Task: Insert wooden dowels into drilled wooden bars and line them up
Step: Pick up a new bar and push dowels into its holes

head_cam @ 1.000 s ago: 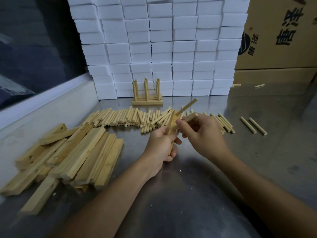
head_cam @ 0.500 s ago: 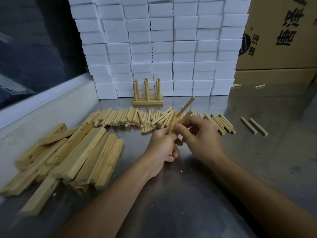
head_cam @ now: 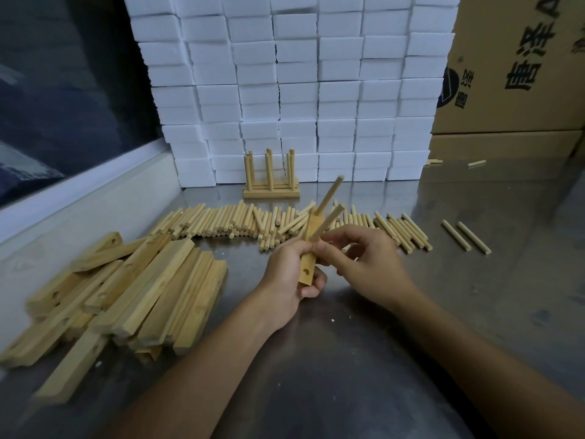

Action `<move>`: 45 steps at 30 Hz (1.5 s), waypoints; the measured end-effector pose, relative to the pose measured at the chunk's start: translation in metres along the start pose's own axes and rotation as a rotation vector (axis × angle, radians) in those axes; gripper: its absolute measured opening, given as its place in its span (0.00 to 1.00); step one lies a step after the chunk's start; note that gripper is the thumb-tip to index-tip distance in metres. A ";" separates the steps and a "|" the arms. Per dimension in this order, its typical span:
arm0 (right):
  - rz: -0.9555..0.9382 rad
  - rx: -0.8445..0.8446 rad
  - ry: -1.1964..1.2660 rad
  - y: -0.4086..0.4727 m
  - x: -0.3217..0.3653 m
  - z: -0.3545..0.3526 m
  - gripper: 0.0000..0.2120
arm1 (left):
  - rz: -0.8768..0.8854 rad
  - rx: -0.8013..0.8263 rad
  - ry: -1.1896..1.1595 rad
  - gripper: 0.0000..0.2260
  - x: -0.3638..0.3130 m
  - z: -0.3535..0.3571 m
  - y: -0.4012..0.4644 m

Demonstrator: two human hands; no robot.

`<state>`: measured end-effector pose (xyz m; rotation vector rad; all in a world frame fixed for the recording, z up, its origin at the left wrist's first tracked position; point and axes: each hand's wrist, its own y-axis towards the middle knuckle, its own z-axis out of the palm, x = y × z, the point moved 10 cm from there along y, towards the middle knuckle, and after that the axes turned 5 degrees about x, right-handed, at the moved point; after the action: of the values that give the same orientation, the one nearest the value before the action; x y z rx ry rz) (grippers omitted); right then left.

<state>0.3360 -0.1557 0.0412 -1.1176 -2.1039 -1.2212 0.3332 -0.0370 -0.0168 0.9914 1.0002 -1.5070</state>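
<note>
My left hand (head_cam: 289, 277) grips a drilled wooden bar (head_cam: 308, 267) held nearly upright above the steel table; an empty hole shows near its lower end. One dowel (head_cam: 330, 193) sticks out of the bar's upper part. A second dowel (head_cam: 329, 221) angles out just below it, its base pinched by the thumb and finger of my right hand (head_cam: 364, 264). A long heap of loose dowels (head_cam: 240, 223) lies behind my hands. A pile of drilled bars (head_cam: 126, 289) sits at the left. Finished bars with upright dowels (head_cam: 270, 182) stand at the back.
A wall of white foam blocks (head_cam: 297, 90) stands at the back, cardboard boxes (head_cam: 512, 74) at the right. Two stray dowels (head_cam: 465, 237) lie to the right on the steel table (head_cam: 348, 359). A white ledge (head_cam: 79, 198) and dark window border the left.
My right hand has brought the second dowel down and in to the bar beneath the first one. The left hand has tilted the bar more upright, so its lower hole now shows.
</note>
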 end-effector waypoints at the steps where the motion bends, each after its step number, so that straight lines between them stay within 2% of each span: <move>1: 0.007 0.004 -0.074 0.000 -0.002 -0.001 0.06 | -0.021 -0.022 -0.035 0.11 0.001 -0.003 -0.001; 6: 0.127 0.004 -0.306 0.002 -0.023 -0.016 0.04 | -0.070 -0.103 -0.196 0.11 0.002 -0.013 -0.004; 10: 0.263 -0.032 -0.445 0.000 -0.044 -0.034 0.07 | -0.088 -0.151 -0.281 0.12 0.003 -0.019 -0.004; 13: 0.358 -0.064 -0.559 -0.003 -0.052 -0.044 0.08 | -0.090 -0.169 -0.287 0.11 0.003 -0.021 -0.004; 17: 0.424 -0.147 -0.655 -0.006 -0.050 -0.057 0.05 | -0.101 -0.167 -0.274 0.12 0.004 -0.020 -0.005; 24: 0.554 -0.002 -0.703 -0.008 -0.059 -0.049 0.07 | -0.100 -0.165 -0.270 0.12 0.004 -0.020 -0.006; 27: 0.527 0.019 -0.621 -0.004 -0.057 -0.041 0.10 | -0.105 -0.165 -0.264 0.11 0.004 -0.020 -0.006; 33: 0.275 -0.036 -0.222 0.005 -0.034 -0.029 0.21 | -0.112 -0.160 -0.263 0.11 0.004 -0.019 -0.006; 41: 0.127 -0.047 -0.155 0.006 -0.017 -0.027 0.20 | -0.109 -0.150 -0.250 0.12 0.004 -0.019 -0.006; 45: 0.143 -0.181 -0.159 0.001 -0.020 -0.039 0.18 | -0.113 -0.148 -0.254 0.12 0.004 -0.018 -0.006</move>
<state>0.3476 -0.1974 0.0465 -1.4634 -2.0159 -1.3121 0.3280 -0.0200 -0.0259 0.6303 0.9802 -1.5814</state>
